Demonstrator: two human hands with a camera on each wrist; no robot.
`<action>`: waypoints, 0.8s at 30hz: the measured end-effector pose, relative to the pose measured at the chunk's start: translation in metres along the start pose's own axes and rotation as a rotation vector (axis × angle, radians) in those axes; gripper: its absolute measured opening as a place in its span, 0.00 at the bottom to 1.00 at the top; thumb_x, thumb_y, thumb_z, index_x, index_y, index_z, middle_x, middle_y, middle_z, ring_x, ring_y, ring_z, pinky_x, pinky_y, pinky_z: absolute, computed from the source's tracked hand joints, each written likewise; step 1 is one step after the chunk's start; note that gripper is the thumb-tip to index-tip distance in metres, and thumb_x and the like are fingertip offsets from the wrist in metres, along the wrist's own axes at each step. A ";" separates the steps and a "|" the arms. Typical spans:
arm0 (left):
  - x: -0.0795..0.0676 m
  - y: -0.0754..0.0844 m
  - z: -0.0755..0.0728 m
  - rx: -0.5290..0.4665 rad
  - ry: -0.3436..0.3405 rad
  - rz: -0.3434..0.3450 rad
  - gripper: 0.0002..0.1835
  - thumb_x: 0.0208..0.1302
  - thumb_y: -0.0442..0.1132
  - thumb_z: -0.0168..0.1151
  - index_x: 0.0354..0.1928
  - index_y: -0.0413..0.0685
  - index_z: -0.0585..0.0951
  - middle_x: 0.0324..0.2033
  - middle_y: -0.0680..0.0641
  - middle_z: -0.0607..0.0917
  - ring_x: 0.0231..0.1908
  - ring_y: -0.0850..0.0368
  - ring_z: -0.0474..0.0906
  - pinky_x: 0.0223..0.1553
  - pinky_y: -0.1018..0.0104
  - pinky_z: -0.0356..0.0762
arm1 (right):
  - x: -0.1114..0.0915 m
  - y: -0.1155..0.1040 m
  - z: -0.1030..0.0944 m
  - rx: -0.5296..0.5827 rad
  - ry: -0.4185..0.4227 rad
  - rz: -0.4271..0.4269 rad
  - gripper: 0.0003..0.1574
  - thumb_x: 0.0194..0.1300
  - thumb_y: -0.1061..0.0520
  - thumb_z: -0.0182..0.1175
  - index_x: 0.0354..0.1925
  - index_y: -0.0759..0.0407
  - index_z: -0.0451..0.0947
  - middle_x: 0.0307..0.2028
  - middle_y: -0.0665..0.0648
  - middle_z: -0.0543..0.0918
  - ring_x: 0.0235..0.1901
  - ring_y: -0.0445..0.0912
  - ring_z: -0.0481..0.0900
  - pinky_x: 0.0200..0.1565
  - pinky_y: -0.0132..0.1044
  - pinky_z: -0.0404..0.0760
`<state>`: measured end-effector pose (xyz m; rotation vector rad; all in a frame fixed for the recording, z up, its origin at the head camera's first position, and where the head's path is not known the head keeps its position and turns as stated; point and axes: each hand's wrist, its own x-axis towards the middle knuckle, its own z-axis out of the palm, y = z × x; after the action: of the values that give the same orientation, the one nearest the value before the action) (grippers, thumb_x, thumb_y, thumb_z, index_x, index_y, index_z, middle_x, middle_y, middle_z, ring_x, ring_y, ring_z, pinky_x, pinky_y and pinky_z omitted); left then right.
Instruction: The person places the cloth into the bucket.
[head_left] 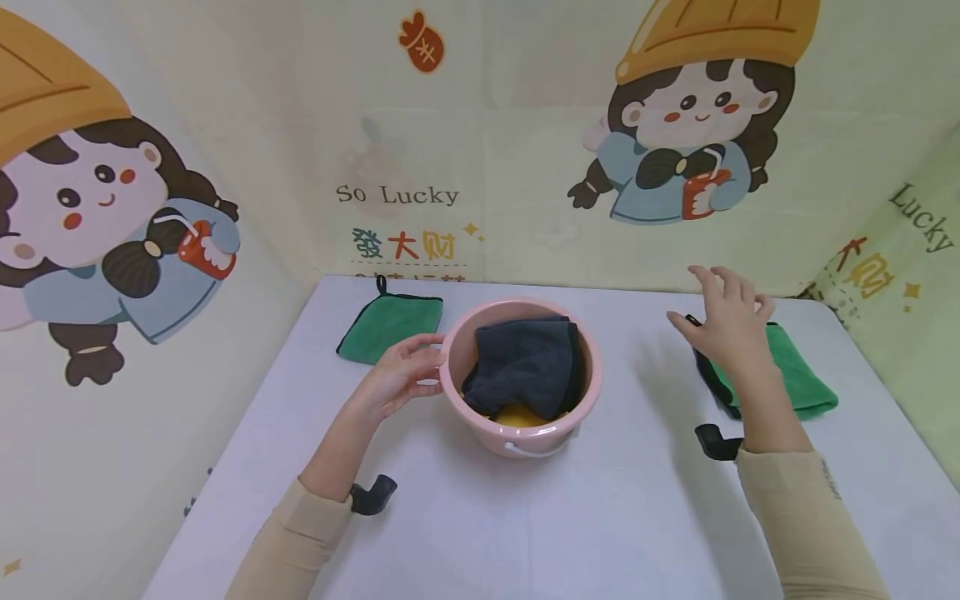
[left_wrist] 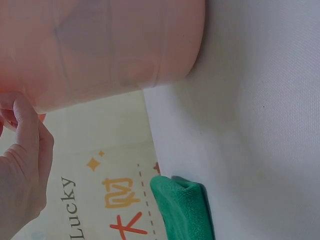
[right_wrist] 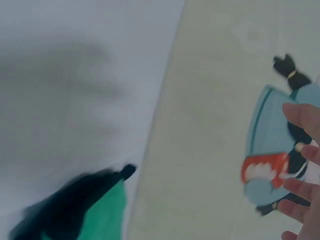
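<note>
A pink bucket (head_left: 487,429) with a white handle stands mid-table. Inside it lies a folded dark grey cloth (head_left: 525,362), over something yellow (head_left: 519,416). My left hand (head_left: 405,375) holds the bucket's left rim with bent fingers; the left wrist view shows the bucket's side (left_wrist: 110,45) close up. Above the right part of the table my right hand (head_left: 727,325) hovers, fingers spread and loosely bent, holding nothing. Beneath and beside it lies a green cloth with a dark underside (head_left: 798,375), partly hidden by the wrist. Only fingertips (right_wrist: 297,190) show in the right wrist view.
Another green cloth (head_left: 393,325) with a black loop lies behind my left hand. The white table (head_left: 465,533) meets a cartoon-printed backdrop (head_left: 525,242) at its back and sides. Black wrist mounts (head_left: 373,495) stick out from both sleeves.
</note>
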<state>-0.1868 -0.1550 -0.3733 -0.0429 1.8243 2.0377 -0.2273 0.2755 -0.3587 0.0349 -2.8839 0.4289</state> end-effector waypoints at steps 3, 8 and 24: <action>0.000 0.000 0.000 -0.004 0.000 -0.001 0.26 0.62 0.37 0.58 0.61 0.43 0.65 0.40 0.48 0.79 0.35 0.56 0.79 0.40 0.59 0.80 | -0.003 0.022 0.005 -0.007 -0.035 0.075 0.52 0.59 0.39 0.57 0.70 0.53 0.41 0.64 0.72 0.45 0.63 0.68 0.41 0.51 0.71 0.40; -0.001 0.000 0.001 -0.007 0.003 -0.001 0.26 0.62 0.37 0.58 0.61 0.43 0.65 0.40 0.49 0.79 0.35 0.55 0.79 0.40 0.59 0.80 | -0.013 0.053 0.012 -0.019 -0.128 0.167 0.60 0.56 0.28 0.50 0.71 0.54 0.34 0.64 0.75 0.39 0.62 0.71 0.36 0.51 0.73 0.36; -0.001 -0.001 0.000 -0.037 -0.007 0.001 0.24 0.62 0.34 0.56 0.60 0.41 0.65 0.38 0.48 0.79 0.33 0.56 0.79 0.38 0.60 0.81 | -0.036 0.108 0.045 -0.019 -0.295 0.221 0.70 0.49 0.22 0.51 0.70 0.57 0.28 0.61 0.83 0.36 0.59 0.78 0.33 0.50 0.77 0.30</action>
<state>-0.1851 -0.1551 -0.3741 -0.0445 1.7826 2.0701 -0.2082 0.3655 -0.4396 -0.2456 -3.1961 0.4711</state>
